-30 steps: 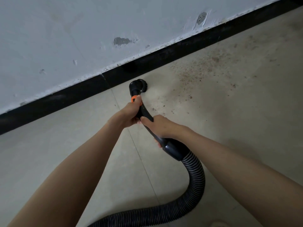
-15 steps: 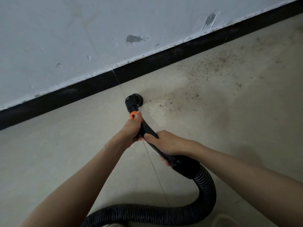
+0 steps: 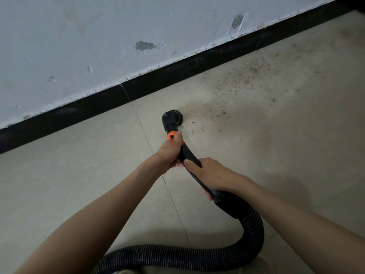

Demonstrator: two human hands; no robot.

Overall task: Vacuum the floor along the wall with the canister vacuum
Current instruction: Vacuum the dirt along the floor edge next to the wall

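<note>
A small round black brush nozzle (image 3: 172,118) rests on the beige tiled floor (image 3: 79,175), a short way out from the black skirting (image 3: 177,70). Behind it runs the black curved vacuum handle (image 3: 187,153) with an orange collar (image 3: 172,136). My left hand (image 3: 170,153) grips the handle just behind that collar. My right hand (image 3: 212,175) holds the handle lower down, above the cuff of the ribbed black hose (image 3: 197,256). Brown dirt specks (image 3: 233,86) lie scattered on the floor to the right of the nozzle. The canister is out of view.
A white wall (image 3: 98,46) with chipped patches and a small hole (image 3: 237,21) rises above the skirting. A tile joint (image 3: 173,202) runs under my left forearm. The hose loops across the floor near my feet.
The nozzle has been drawn back from the skirting toward me, both hands moving with it. It now sits at the left edge of the dirt patch, and the hose loop bends more.
</note>
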